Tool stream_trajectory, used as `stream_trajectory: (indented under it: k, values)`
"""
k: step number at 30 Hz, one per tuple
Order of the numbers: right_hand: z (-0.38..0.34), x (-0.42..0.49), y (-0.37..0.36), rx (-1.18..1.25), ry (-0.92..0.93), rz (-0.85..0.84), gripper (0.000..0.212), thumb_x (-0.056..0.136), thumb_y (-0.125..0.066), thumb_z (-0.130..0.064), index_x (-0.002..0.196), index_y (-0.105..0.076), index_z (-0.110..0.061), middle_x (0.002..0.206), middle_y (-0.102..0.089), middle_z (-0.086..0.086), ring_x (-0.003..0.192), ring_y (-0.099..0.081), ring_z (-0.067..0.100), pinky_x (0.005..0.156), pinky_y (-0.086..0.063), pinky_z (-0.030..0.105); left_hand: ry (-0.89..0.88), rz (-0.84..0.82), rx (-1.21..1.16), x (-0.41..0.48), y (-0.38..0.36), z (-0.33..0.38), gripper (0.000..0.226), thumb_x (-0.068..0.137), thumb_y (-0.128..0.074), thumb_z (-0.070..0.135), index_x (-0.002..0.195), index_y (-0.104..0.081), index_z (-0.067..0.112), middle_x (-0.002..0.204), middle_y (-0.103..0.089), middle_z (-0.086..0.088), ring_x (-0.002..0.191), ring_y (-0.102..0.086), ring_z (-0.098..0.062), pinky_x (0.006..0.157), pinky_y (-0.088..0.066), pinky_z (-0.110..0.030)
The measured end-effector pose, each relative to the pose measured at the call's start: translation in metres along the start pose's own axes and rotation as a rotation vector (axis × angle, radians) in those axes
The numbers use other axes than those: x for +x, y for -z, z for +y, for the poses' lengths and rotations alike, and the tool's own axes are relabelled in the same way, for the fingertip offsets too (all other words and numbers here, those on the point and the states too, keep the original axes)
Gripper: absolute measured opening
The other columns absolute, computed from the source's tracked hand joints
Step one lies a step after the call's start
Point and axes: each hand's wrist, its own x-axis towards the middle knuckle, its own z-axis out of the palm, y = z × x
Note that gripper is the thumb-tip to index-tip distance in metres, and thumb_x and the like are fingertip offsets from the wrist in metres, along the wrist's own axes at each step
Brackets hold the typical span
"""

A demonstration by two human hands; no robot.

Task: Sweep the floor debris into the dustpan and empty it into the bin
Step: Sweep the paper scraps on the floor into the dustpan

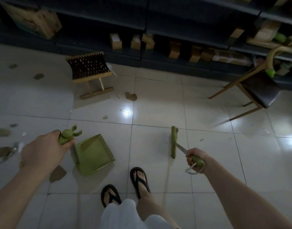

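Dustpan (94, 154) sits on the tiled floor (208, 162) just ahead of the feet, pan mouth toward the feet. Left hand (43, 151) grips its green upright handle (66, 138). Right hand (195, 157) is closed around the broom (174, 142) handle; broom head rests on the floor right of the pan. Brown scraps (3, 151) lie at left. Stool (90, 71), chair (257, 90), shelves (158, 22) beyond.

Left hand (43, 152), right hand (195, 157) fisted, arms extended.

folding stool (90, 70), chair (257, 90), shelves (183, 27), cardboard boxes (115, 41)
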Motion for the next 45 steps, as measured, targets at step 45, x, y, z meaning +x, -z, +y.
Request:
stream_trajectory:
  k: [45]
  values:
    - [-0.076, -0.021, -0.203, -0.948, 0.117, -0.546, 0.027, 0.087, -0.041, 0.0, 0.11, -0.041, -0.013, 0.054, -0.045, 0.003, 0.031, -0.04, 0.006, 0.03, -0.03, 0.011, 0.624, 0.233, -0.067, -0.122, 0.014, -0.164, 0.055, 0.073, -0.058, 0.076, 0.066, -0.04, 0.025, 0.059, -0.056, -0.008, 0.053, -0.059, -0.031, 0.054, -0.054, -0.038]
